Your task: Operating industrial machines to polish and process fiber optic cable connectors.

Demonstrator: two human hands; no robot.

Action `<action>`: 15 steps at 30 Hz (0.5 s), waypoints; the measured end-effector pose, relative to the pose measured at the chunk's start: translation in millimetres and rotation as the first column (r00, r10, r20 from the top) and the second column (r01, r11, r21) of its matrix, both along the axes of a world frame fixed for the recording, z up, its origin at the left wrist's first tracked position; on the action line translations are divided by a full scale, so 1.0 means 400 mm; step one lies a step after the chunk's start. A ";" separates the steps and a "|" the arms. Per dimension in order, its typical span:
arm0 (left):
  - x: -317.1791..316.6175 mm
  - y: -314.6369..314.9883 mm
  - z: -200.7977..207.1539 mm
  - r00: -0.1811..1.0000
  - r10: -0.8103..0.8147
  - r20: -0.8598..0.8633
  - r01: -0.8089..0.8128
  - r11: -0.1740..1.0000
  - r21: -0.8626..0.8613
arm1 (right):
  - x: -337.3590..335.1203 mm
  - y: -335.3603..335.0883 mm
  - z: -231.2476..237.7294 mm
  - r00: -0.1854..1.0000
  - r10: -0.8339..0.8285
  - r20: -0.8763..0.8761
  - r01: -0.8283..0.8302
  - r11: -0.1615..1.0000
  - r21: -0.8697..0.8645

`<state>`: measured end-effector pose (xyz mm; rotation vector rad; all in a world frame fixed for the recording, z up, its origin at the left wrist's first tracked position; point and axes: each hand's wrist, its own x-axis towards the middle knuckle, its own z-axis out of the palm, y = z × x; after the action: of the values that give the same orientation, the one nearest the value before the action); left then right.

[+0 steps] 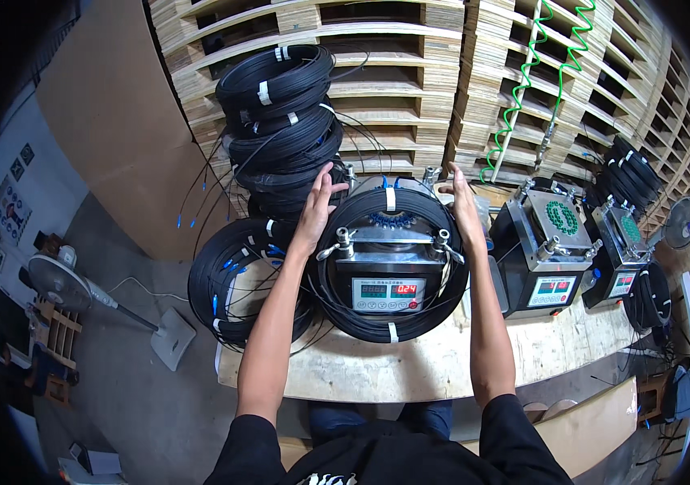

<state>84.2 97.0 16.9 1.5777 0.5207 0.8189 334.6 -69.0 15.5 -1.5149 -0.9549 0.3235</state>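
Observation:
A large coil of black cable [393,332], bound with white tape, loops around a bench machine [387,267] with a red-lit digital display. My left hand [318,208] lies along the coil's far left side, fingers stretched out and apart. At the far right side of the coil, my right hand [464,206] is likewise open, its fingers pointing up and away. Whether the palms press on the cable is hard to tell. Metal clamp posts [343,241] stand at the corners of the machine's top plate. Blue connectors [389,220] sit in a ring on top, partly hidden by the coil.
Stacked black cable coils [280,153] rise behind my left hand; another coil [203,303] lies left of the machine. Two similar machines [547,234] with green-dotted tops stand to the right. Wooden pallets [377,105] back the table [410,380]. A floor fan [62,283] is at left.

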 end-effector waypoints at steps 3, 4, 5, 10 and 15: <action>0.008 0.008 -0.014 0.997 0.068 -0.042 -0.062 0.991 0.122 | 0.010 -0.001 -0.006 1.000 0.017 -0.013 -0.017 1.000 -0.023; 0.005 0.017 -0.020 0.997 0.069 -0.042 -0.064 0.990 0.123 | 0.006 0.001 -0.005 0.997 0.050 -0.055 -0.050 0.999 -0.008; 0.002 0.027 -0.026 0.996 0.085 -0.016 -0.083 0.991 0.104 | 0.002 0.003 -0.002 0.992 0.084 -0.097 -0.083 0.996 0.008; 0.015 0.006 -0.016 0.990 0.122 0.077 -0.126 0.991 0.053 | 0.023 0.004 -0.015 0.978 0.136 -0.160 -0.136 0.991 0.009; 0.010 -0.008 0.006 0.998 -0.003 -0.057 0.010 0.994 0.111 | 0.021 0.006 -0.019 0.987 0.069 -0.148 -0.058 0.995 0.075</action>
<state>88.1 93.8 19.2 1.7086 0.5179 0.8116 343.1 -66.8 7.9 -1.3775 -0.8869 0.4389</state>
